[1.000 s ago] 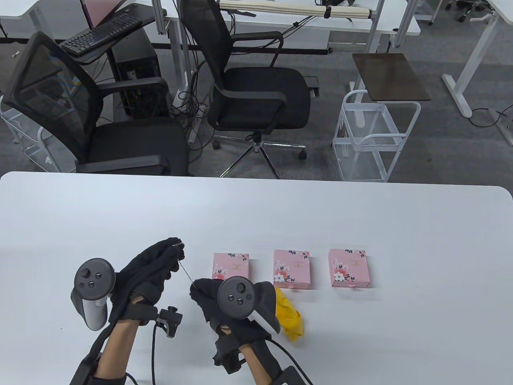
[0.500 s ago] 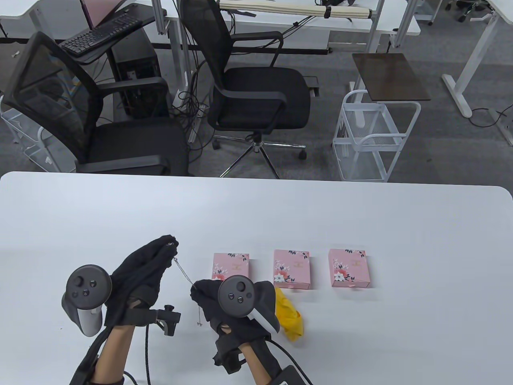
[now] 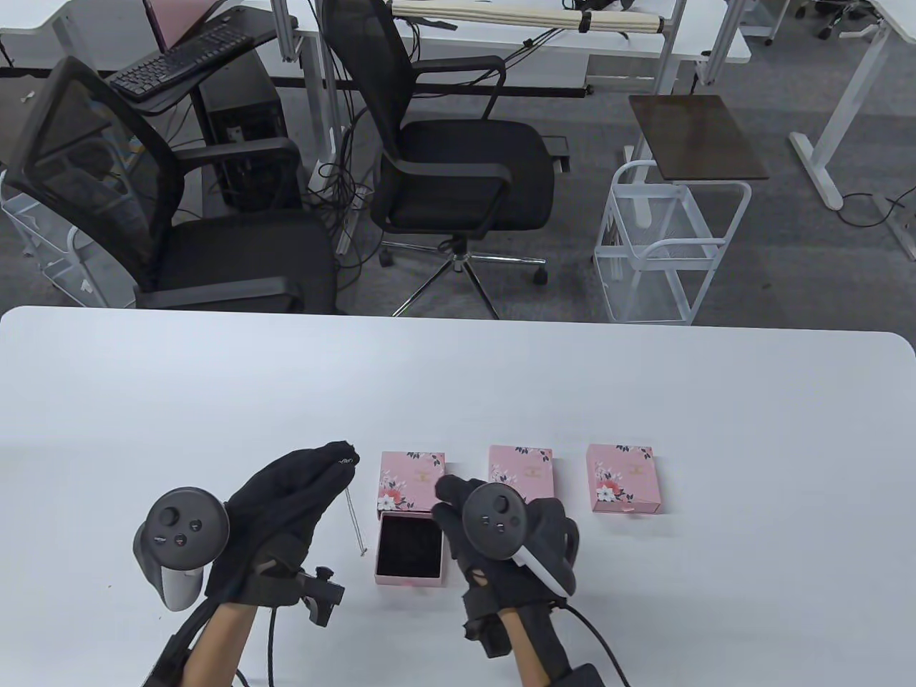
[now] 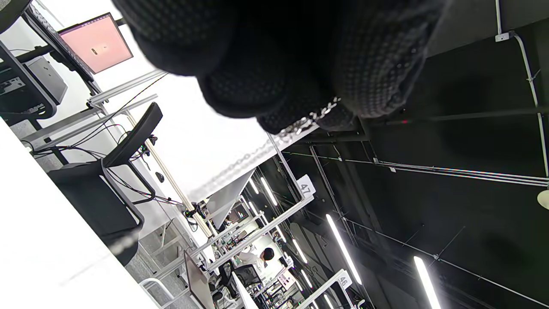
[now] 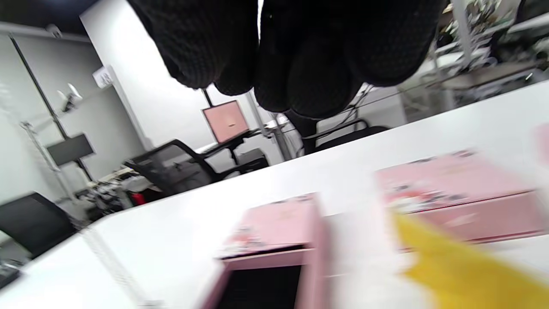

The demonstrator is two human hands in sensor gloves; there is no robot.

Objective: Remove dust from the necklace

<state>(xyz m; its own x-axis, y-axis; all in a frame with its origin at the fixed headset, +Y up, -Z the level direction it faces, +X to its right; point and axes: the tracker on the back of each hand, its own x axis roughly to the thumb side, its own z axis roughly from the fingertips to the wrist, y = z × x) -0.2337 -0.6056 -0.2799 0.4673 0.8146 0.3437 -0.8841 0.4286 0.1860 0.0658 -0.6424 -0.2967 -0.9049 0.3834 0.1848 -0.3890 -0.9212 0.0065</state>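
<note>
A thin silver necklace point(image 3: 356, 522) hangs straight down from my left hand point(image 3: 342, 461), which pinches its top end above the table. The left wrist view shows the chain point(image 4: 306, 122) between my gloved fingertips point(image 4: 296, 107). My right hand point(image 3: 458, 501) is apart from the chain, over the table to the right of an open pink box point(image 3: 408, 581) with a black lining. Its fingers point(image 5: 300, 64) are curled together. A yellow cloth point(image 5: 463, 266) shows blurred low in the right wrist view. I cannot tell whether the right hand holds it. The table view hides it.
The open box's floral lid point(image 3: 411, 476) lies just behind the tray. Two more closed pink boxes point(image 3: 520, 465) point(image 3: 622, 478) sit in a row to the right. The white table point(image 3: 644, 401) runs wide behind them. Office chairs stand past its far edge.
My right hand let go of the chain and moved right, uncovering the open box tray. My left hand moved right, and the necklace now hangs from it alone.
</note>
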